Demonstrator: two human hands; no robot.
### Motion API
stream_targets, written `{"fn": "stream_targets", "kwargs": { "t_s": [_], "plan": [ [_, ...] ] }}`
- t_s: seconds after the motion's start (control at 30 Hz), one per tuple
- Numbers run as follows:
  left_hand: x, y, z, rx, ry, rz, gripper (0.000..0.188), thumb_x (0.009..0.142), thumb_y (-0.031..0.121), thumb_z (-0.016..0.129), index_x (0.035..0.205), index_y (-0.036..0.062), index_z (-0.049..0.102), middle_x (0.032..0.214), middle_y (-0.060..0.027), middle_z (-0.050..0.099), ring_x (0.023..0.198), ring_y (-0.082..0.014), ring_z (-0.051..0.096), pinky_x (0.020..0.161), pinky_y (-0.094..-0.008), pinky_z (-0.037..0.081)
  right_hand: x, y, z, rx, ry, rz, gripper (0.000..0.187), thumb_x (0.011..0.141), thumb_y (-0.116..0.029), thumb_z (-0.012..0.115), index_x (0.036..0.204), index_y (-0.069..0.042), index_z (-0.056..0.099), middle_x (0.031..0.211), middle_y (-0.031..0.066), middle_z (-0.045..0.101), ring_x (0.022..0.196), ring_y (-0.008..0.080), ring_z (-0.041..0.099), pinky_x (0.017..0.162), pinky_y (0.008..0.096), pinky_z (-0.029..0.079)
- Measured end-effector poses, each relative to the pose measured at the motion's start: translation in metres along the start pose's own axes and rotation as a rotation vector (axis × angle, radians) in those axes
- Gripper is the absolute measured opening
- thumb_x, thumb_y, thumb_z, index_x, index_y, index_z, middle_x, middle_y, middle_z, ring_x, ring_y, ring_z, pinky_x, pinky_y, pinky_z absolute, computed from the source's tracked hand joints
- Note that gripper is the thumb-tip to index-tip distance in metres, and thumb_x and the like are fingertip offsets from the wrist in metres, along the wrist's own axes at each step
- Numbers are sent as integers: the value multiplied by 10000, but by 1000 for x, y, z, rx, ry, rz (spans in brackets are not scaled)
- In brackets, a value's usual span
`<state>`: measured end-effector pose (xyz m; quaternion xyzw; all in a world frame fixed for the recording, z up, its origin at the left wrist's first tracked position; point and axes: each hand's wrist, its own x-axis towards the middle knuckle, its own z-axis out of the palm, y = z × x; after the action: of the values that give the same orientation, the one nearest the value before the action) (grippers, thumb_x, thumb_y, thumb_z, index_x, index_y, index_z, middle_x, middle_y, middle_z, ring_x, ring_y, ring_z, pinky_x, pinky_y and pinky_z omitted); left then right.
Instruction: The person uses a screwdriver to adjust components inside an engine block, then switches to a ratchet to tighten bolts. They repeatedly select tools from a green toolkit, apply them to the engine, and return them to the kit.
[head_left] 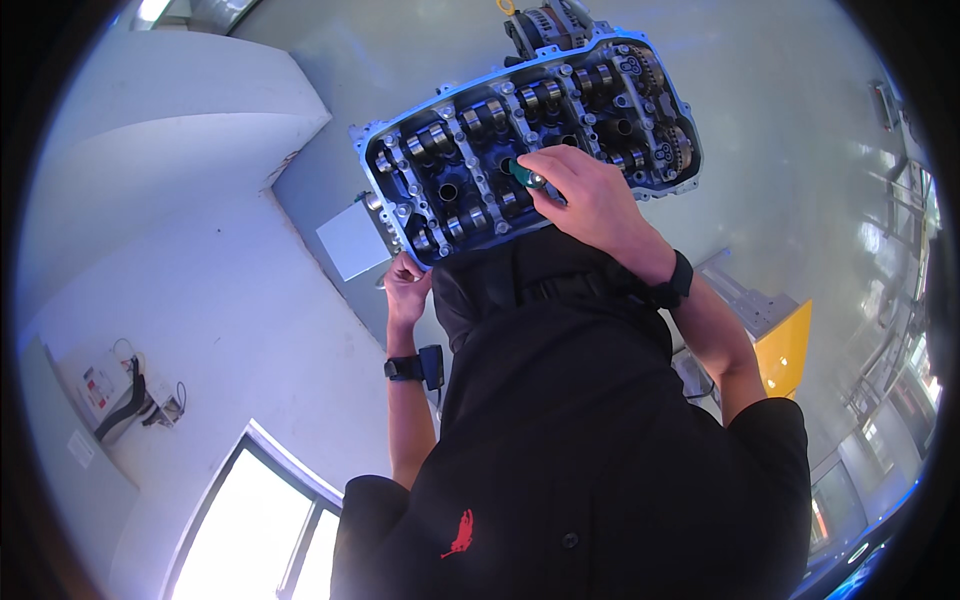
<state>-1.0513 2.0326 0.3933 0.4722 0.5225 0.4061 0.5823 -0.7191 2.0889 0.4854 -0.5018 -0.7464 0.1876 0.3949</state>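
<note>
An engine's cylinder head lies in front of me with its cover off, showing rows of shiny camshaft lobes, bolted bearing caps and round dark wells. Over its middle, my right hand is closed around a small tool with a green handle; the tool's kind cannot be made out, and its lower end is hidden. At the near left corner, my left hand curls its fingers against the rim of the cylinder head. What lies under those fingers is partly hidden.
An alternator-like part projects from the engine's far side. A pale flat panel juts out at its left, near a white wall. To the right, a yellow panel stands beside grey equipment.
</note>
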Motion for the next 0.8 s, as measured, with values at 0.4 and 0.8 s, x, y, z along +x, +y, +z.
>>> {"fn": "stream_targets", "kwargs": {
  "t_s": [0.4,0.8],
  "plan": [
    [-2,0,-1,3,-5,1,339,808,-107,664,697,102,421,779,26,538,731,-37,478,683,-199,402,-3,-4,0,0,23,-5,361,748,-56,690,1096,-111,608,965,37,641,806,217,651,598,326,534],
    [-1,-8,-7,-3,-13,-11,342,806,-112,658,695,104,417,779,23,540,740,-35,486,683,-199,406,-4,0,3,24,27,36,364,749,-86,706,1099,-109,607,940,48,648,768,234,656,609,333,540]
  ]
}}
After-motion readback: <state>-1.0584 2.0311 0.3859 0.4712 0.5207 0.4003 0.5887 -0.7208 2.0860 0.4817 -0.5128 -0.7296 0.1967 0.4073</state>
